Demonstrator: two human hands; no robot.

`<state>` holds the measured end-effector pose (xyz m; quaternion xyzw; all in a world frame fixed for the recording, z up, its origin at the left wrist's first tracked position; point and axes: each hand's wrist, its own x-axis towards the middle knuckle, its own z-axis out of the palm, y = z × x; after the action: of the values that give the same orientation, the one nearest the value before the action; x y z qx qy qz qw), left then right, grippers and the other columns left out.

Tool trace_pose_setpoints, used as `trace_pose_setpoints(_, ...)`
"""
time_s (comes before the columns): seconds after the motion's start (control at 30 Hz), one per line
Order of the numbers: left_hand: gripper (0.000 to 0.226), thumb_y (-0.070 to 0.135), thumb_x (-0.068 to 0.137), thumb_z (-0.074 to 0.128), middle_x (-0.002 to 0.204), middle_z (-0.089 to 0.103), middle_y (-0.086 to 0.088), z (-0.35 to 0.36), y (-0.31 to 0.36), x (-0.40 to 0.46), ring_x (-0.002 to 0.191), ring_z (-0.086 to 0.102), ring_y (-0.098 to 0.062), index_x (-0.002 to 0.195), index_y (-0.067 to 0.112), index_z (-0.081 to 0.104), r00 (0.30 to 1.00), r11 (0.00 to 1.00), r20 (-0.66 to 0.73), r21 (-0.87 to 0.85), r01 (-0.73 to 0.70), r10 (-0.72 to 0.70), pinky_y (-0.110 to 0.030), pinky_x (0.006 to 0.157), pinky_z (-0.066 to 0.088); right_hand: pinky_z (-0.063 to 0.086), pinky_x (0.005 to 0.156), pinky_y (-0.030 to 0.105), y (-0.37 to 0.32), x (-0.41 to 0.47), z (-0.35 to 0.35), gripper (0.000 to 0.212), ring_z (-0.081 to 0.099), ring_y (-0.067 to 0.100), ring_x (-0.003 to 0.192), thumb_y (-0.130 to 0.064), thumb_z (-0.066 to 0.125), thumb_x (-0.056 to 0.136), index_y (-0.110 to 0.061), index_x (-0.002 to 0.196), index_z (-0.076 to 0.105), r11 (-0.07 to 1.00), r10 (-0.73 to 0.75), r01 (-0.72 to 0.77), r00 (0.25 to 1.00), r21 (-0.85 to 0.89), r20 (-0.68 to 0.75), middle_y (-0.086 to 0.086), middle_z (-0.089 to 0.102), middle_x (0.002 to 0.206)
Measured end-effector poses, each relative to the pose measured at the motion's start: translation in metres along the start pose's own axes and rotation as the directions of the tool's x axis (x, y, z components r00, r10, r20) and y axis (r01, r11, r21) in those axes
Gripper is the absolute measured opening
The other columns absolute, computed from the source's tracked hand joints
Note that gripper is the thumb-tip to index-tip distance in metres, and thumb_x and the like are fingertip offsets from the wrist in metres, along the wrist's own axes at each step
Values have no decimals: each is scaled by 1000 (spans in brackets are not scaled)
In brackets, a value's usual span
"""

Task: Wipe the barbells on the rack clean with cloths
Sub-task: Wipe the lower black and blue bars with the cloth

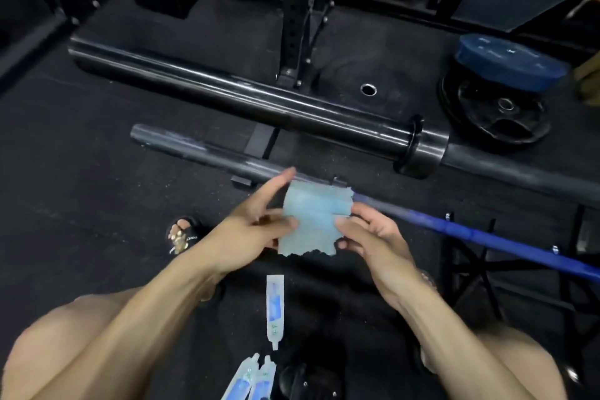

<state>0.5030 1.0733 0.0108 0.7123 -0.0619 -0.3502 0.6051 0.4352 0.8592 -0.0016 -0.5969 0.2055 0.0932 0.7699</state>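
Fingers [289, 224] of the left hand [250, 230] are pinched on the left edge of a pale blue cloth [313, 221]; the right hand [370, 237] is closed on its right edge. The cloth, thin, roughly rectangular and ragged-edged, is held spread just in front of a slim grey barbell [207, 153] with a blue section. A thicker glossy black barbell [246, 97] lies beyond. Plastic sachets [274, 308] are seen on the speckled rubber floor [81, 178].
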Motion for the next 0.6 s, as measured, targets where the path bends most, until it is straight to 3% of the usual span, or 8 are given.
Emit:
trace_pose_setpoints(0.1,62,14,101,62,112,76,-1,2,-3,-10,110,70,-18,141,58,46,996,992,52,101,-77,72,-40,100,53,51,87,37,1,-9,-2,17,69,10,90,-10,66,97,-18,109,75,995,-33,29,998,-96,-45,1,78,104)
trace_pose_setpoints(0.17,63,12,102,61,113,76,-2,9,-6,-16,111,70,-20,145,54,44,989,985,94,117,-123,112,-42,104,51,53,90,36,3,-20,-6,14,68,10,95,-14,67,97,-16,107,77,989,-47,37,997,-142,-65,1,78,104)
trace_pose_setpoints(0.27,69,13,102,59,77,67,4,22,-14,-18,80,64,-10,149,58,35,974,956,104,197,-217,200,-28,86,48,56,77,25,10,-38,-12,19,68,10,88,-9,68,96,-16,113,73,994,-52,40,991,-98,-122,1,75,91)
trace_pose_setpoints(0.33,64,14,103,59,76,58,-14,31,-20,-20,70,53,-24,146,58,41,967,940,90,229,-253,238,-33,78,46,54,76,27,13,-44,-17,34,66,11,84,-9,70,94,-27,123,70,997,-46,37,987,-65,-155,2,70,83)
trace_pose_setpoints(0.37,58,16,103,60,84,64,-14,34,-23,-22,76,58,-29,144,54,47,964,936,106,236,-261,242,-35,81,49,53,80,33,16,-45,-20,39,64,15,85,-9,70,94,-32,125,69,997,-52,42,985,-60,-167,5,67,83)
trace_pose_setpoints(0.43,48,21,102,62,107,75,7,41,-26,-25,101,70,-12,144,42,53,964,923,157,290,-253,215,-37,96,53,51,83,41,19,-43,-21,36,61,24,88,-8,67,95,-32,121,73,995,-92,83,980,-60,-176,14,65,88)
trace_pose_setpoints(0.5,49,29,101,63,116,73,20,41,-20,-23,113,64,4,147,36,50,968,826,166,506,-246,187,-30,101,50,52,88,41,19,-40,-19,29,66,29,96,-4,65,96,-24,114,77,989,-124,108,977,-102,-175,14,73,99)
trace_pose_setpoints(0.6,42,36,99,62,114,69,18,30,2,-8,108,62,-4,140,36,52,974,597,190,770,-226,124,-30,100,47,58,88,29,17,-32,-15,37,71,20,105,-3,75,89,-20,123,71,981,-94,75,991,-178,-99,3,76,110)
